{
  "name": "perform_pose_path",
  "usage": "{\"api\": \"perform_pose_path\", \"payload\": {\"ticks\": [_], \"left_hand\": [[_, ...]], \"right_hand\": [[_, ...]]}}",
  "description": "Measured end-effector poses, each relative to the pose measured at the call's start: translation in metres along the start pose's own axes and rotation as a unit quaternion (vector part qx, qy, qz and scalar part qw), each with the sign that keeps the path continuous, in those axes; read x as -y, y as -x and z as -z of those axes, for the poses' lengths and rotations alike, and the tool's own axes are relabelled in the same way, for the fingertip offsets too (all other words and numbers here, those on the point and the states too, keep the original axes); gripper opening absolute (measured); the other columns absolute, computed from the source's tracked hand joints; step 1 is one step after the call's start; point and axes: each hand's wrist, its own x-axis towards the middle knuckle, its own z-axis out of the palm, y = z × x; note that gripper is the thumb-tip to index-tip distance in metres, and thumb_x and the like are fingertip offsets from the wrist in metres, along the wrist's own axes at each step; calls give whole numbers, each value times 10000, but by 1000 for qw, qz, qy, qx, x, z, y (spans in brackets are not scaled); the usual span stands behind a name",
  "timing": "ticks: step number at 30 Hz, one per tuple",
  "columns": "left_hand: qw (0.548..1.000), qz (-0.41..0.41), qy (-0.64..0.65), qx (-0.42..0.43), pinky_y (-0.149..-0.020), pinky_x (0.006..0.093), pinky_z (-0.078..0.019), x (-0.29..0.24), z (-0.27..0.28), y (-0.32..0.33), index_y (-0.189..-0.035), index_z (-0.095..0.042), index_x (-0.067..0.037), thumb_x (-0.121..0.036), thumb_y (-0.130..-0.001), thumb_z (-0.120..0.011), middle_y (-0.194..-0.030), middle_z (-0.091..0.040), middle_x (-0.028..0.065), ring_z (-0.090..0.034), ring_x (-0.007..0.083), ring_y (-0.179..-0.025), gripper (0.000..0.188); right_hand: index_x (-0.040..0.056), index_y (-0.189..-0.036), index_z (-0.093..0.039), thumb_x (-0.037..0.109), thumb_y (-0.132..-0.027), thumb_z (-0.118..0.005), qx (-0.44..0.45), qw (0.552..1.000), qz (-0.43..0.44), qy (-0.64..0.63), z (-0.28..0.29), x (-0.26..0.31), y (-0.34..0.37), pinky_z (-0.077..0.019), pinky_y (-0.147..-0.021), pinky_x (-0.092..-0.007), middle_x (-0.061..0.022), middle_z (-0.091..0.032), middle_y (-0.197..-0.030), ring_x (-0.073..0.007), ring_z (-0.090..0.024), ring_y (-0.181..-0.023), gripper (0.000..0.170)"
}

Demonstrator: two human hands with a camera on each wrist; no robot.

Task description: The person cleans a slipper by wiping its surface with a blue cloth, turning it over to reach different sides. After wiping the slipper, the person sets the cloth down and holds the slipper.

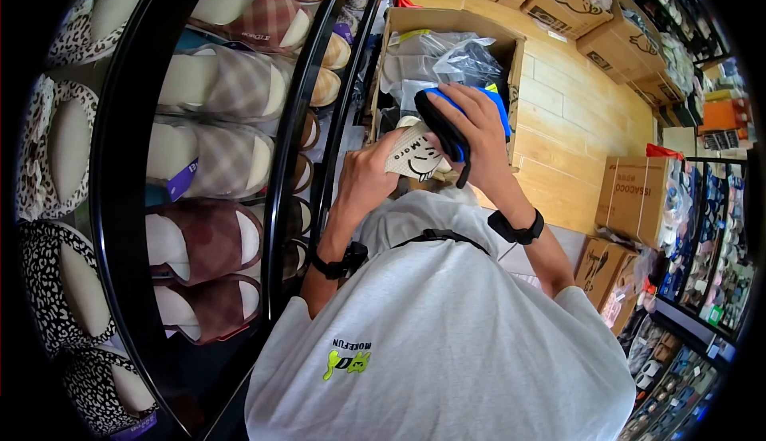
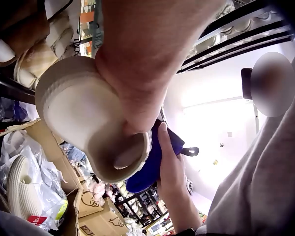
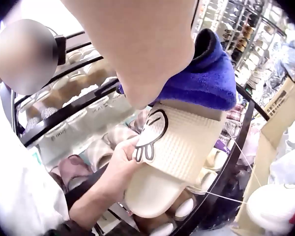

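Note:
My left hand [image 1: 367,174] grips a cream slipper [image 1: 412,152], its thumb reaching into the foot opening in the left wrist view. A black cartoon face and lettering mark the slipper's ribbed strap, seen side-on in the right wrist view. My right hand [image 1: 484,134] holds a blue plush mitt [image 3: 201,86] with a black cuff and a small hanging loop, fingers curled over its outside. The mitt lies against the slipper's strap end. Below both hands stands an open carton [image 1: 515,82] with plastic-wrapped slippers [image 2: 22,189] inside.
Black-framed racks [image 1: 291,106] on the left carry plaid, maroon and leopard-print slippers. Closed cartons [image 1: 566,4] line the wooden floor [image 1: 558,114] at the back. More cartons [image 1: 632,194] and stocked shelves stand to the right.

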Motion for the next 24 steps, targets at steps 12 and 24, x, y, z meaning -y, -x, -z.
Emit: {"api": "perform_pose_path", "payload": {"ticks": [12, 24], "left_hand": [[1000, 5, -2, 0, -798, 507, -606, -1, 1, 4, -1299, -677, -53, 4, -833, -685, -1025, -762, 241, -745, 444, -940, 470], [1000, -3, -13, 17, -818, 495, -612, -2, -2, 4, -1342, -663, -54, 55, -799, -652, -1093, -766, 227, -749, 424, -965, 554]], "right_hand": [[134, -1395, -706, 277, -863, -834, -8, 999, -28, -39, -7, -3, 4, -437, -1153, -526, -117, -668, -1427, -348, -607, -1330, 566], [97, -1364, -712, 181, -861, -841, -44, 995, -59, -61, -6, -1, 10, -470, -1104, -484, -146, -686, -1371, -379, -635, -1259, 526]]}}
